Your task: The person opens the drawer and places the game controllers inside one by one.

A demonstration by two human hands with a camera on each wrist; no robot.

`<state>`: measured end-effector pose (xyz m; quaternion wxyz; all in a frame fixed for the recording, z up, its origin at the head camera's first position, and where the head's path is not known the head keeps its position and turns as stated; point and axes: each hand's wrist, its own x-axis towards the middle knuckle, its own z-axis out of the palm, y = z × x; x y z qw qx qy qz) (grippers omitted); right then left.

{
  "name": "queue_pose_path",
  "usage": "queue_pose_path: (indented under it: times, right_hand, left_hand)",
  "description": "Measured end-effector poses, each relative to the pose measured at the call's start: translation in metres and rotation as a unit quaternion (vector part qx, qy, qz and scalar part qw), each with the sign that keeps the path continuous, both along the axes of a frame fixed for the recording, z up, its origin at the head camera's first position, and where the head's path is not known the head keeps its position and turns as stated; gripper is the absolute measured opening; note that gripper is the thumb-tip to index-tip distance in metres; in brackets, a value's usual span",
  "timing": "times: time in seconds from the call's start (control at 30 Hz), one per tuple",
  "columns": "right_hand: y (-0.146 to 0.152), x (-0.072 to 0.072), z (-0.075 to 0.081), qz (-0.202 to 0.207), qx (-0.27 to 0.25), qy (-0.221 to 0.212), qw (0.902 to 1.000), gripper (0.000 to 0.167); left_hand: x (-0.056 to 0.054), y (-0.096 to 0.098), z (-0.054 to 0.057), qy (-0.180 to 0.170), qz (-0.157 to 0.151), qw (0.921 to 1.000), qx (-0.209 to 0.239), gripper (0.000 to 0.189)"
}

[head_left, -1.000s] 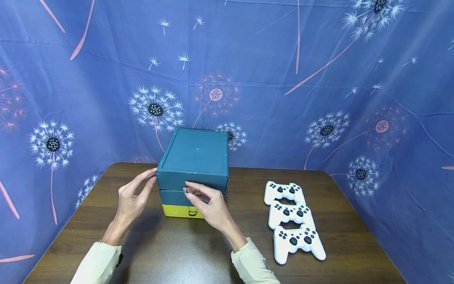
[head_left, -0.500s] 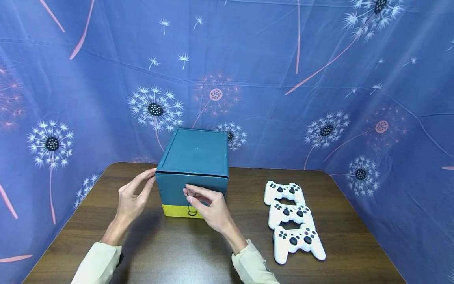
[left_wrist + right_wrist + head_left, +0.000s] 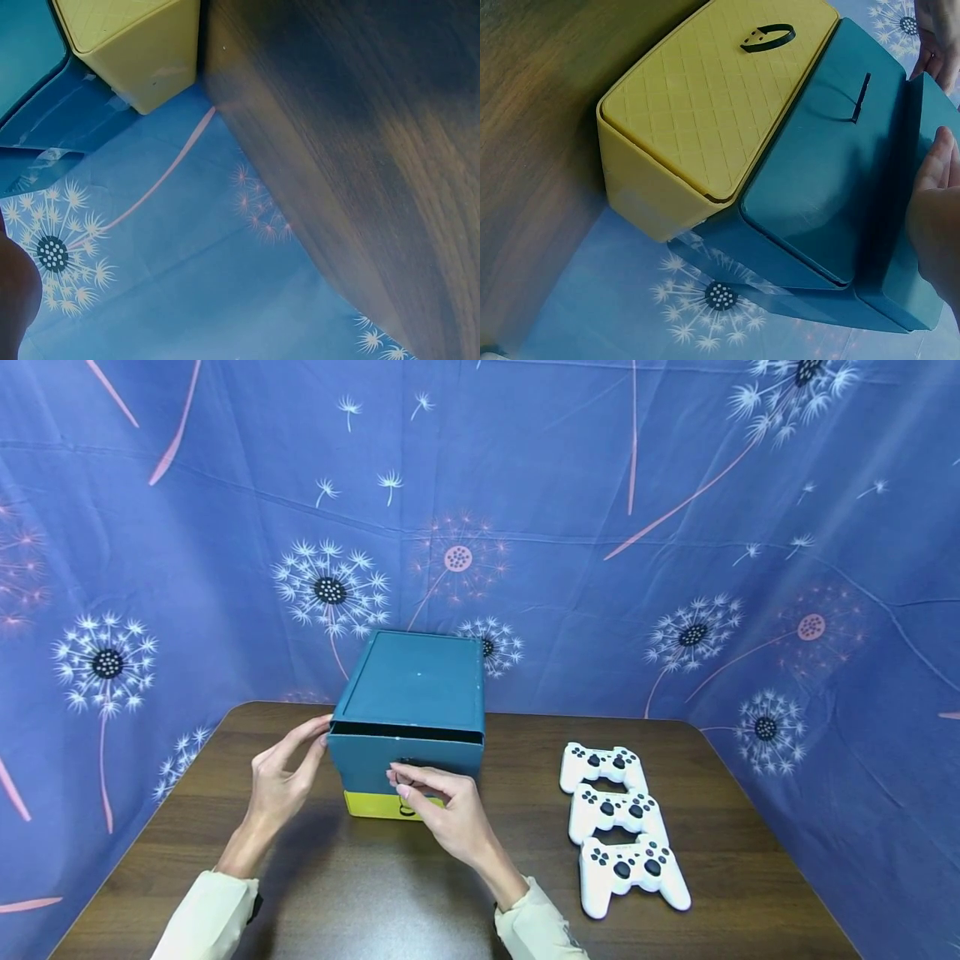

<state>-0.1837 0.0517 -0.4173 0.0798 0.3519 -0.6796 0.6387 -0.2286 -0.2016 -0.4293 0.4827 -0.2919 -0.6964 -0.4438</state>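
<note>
A small stacked drawer cabinet stands near the back of the table, teal above and yellow below. Its top teal drawer is pulled out slightly, leaving a dark gap under the cabinet's top. My right hand pinches the black loop handle on that drawer's front, largely hidden by the fingers. My left hand rests fingertips and thumb against the cabinet's upper left front corner. In the right wrist view, the middle teal drawer and the yellow drawer are closed, each with a black loop.
Several white game controllers are lined up at the right of the wooden table, the nearest controller toward the front. A blue dandelion-print cloth hangs behind and around the table.
The top drawer has slid out toward me, its front now covering more of the drawers below. My right hand moved slightly forward and down with it; the left hand stayed on the corner.
</note>
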Motion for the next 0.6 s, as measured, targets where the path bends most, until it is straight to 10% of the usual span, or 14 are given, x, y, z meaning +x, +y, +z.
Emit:
queue_pose_path:
  times: [0.6]
  right_hand:
    - [0.001, 0.016, -0.005, 0.016, -0.007, 0.064, 0.9978, 0.029]
  left_hand:
    - [0.002, 0.001, 0.002, -0.004, 0.011, 0.9999, -0.005, 0.048]
